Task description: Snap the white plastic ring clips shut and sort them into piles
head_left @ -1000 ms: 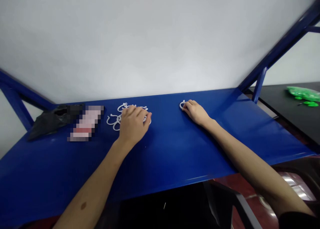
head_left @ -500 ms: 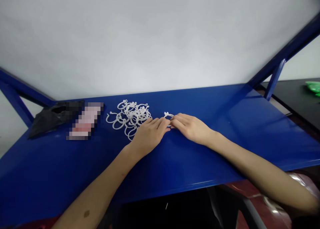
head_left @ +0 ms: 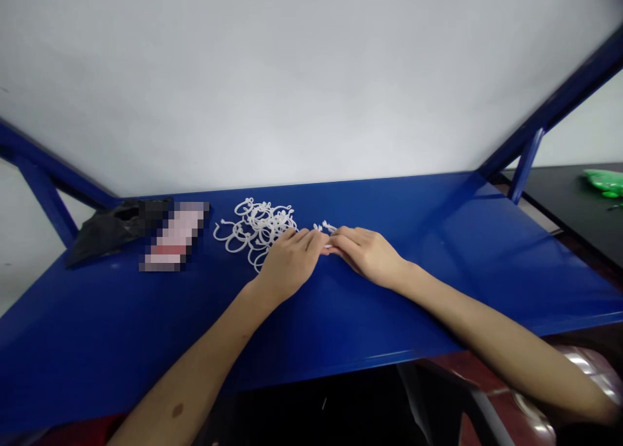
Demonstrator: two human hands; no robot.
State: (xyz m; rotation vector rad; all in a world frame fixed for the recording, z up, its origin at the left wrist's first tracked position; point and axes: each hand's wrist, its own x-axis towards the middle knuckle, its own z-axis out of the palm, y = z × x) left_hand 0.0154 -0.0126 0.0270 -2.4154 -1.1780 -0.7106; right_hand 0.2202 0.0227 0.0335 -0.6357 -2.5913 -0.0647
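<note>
Soft, even indoor light in a wide-angle view.
The white wall (head_left: 292, 76) is brightest mid-frame and greys toward the corners. The glossy blue shelf (head_left: 462, 264) shows a pale sheen along its front edge. The left hand (head_left: 292, 261) and right hand (head_left: 367, 254) cast only faint shadows. The blue frame bars (head_left: 549, 115) splay at the edges. The small white ring (head_left: 327, 228) both hands pinch looks soft, and a pixelated patch (head_left: 172, 237) sits left.

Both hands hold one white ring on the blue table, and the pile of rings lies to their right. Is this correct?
No. The head view shows the pile of rings left of the left hand and right hand; they do hold the white ring on the blue table.
</note>
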